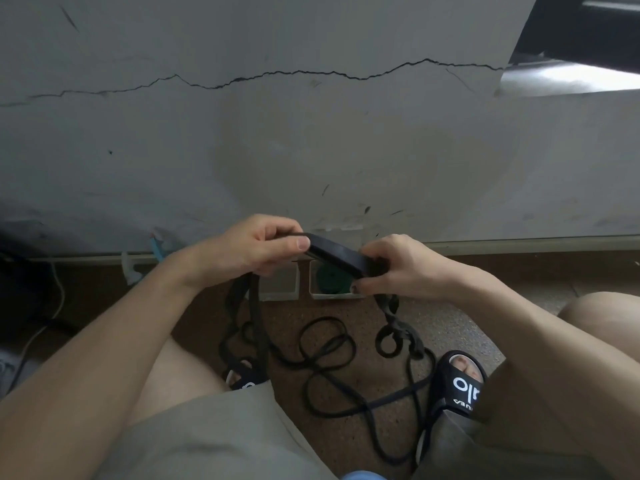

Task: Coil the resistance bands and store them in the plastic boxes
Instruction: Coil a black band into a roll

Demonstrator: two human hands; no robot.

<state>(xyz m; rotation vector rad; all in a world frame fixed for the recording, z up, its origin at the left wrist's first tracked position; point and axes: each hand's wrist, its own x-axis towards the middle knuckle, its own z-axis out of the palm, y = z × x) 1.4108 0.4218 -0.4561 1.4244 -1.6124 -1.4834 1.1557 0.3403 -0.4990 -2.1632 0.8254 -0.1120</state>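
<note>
A black resistance band (334, 252) stretches between both hands above the floor. My left hand (258, 245) grips its left end, thumb on top. My right hand (398, 268) pinches its right end. The band's loose length hangs from both hands and lies in tangled loops (325, 355) on the floor between my feet. Two clear plastic boxes stand against the wall behind my hands: the left box (282, 284) looks empty, and the right box (332, 291) holds a coiled green band (330, 277).
A cracked grey wall (311, 133) rises directly ahead. I sit with my knees apart, black slides (462, 384) on my feet. A white cable (52, 306) and dark items lie at the left. Brown speckled floor (450, 327) lies around the band.
</note>
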